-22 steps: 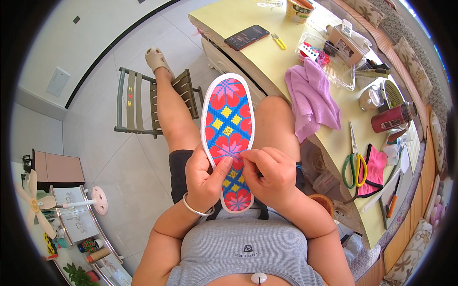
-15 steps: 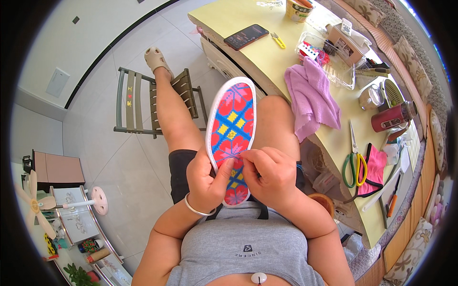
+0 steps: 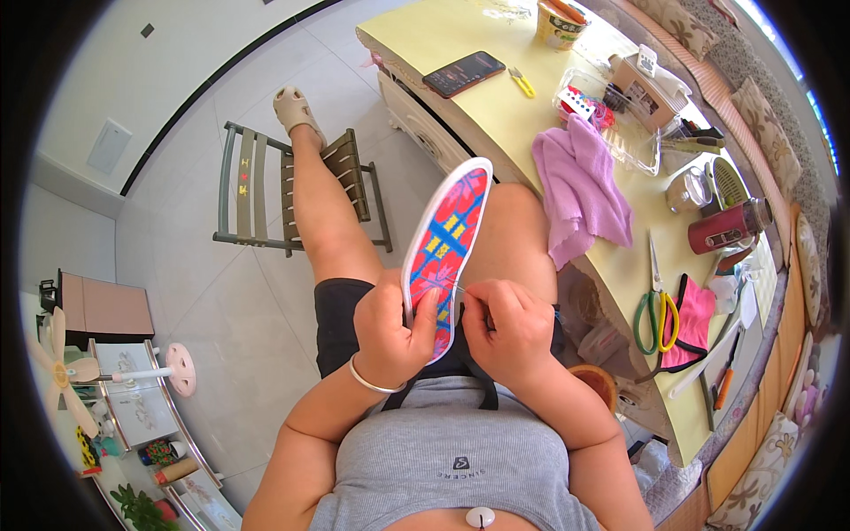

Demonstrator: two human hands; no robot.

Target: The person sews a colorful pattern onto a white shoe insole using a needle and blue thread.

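An embroidered shoe insole, red, blue and yellow with a white rim, is held up over my lap, its toe end pointing away. My left hand grips its left edge near the heel, with the thumb lying across the patterned face. Beside the insole's right edge, my right hand is closed in a pinch, a little apart from the rim. A thin, pale line, a needle or thread, runs between the insole and those fingertips; it is too fine to tell which.
On the yellow table to my right are a purple cloth, scissors, a phone, small yellow snips and a maroon flask. A folding chair stands ahead by my leg.
The insole has turned more edge-on and tilted to the right. My right hand has moved off its face to beyond the right rim, still pinching. The left hand keeps its grip.
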